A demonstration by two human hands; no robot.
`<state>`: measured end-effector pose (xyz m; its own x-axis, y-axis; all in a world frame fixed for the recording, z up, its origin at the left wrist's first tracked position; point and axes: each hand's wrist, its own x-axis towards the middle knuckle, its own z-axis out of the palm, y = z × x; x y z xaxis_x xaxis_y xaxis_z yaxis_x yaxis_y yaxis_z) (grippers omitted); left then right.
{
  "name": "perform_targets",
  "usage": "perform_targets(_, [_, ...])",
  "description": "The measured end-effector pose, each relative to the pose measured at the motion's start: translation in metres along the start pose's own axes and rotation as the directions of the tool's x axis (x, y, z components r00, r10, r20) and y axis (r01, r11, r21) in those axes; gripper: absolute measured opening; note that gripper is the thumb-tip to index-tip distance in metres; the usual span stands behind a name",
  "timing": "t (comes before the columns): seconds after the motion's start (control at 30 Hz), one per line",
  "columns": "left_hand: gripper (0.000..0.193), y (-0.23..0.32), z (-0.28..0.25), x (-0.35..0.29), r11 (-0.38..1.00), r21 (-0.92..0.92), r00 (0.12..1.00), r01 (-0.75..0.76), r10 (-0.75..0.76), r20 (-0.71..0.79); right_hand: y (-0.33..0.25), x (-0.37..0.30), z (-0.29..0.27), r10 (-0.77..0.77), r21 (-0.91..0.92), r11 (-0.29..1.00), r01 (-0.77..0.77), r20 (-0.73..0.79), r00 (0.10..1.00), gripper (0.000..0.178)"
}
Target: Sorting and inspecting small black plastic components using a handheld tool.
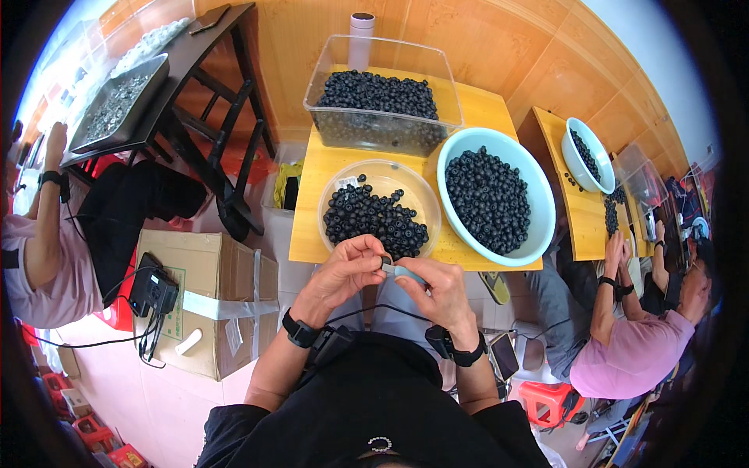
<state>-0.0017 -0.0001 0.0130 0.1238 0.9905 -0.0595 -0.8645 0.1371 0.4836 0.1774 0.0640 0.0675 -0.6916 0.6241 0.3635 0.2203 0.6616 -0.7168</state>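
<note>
My left hand (351, 271) pinches a small round black part (386, 260) between thumb and fingertips. In my right hand (438, 292) is a small knife-like tool (409, 274) with a pale blue handle; its short, light grey tip meets the black part. Both hands are together at the table's near edge, just in front of a round clear tray (431, 204). Inside that tray lies a heap of black round parts (373, 217), some showing a hole in the middle. My fingers partly cover the held part.
A clear rectangular bin (374, 139) and a light blue basin (544, 226), both with many black parts, stand on the yellow table (306, 234). A taped cardboard box (207, 269) is at left. Co-workers sit on both sides. A pink bottle (360, 43) stands behind.
</note>
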Motion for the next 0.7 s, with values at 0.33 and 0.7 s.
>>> perform_targets(0.33, [0.015, -0.0016, -0.0024, 0.0018, 1.0, 0.002, 1.0, 0.005, -0.005, 0.001, 0.0023, -0.0012, -0.0001, 0.007, -0.007, 1.0, -0.007, 0.003, 1.0, 0.018])
perform_targets(0.7, [0.014, -0.0001, -0.0057, -0.0014, 0.999, -0.05, 1.0, 0.006, -0.005, 0.021, 0.0034, 0.0005, 0.0035, 0.039, -0.001, 0.999, -0.039, 0.031, 0.999, 0.018])
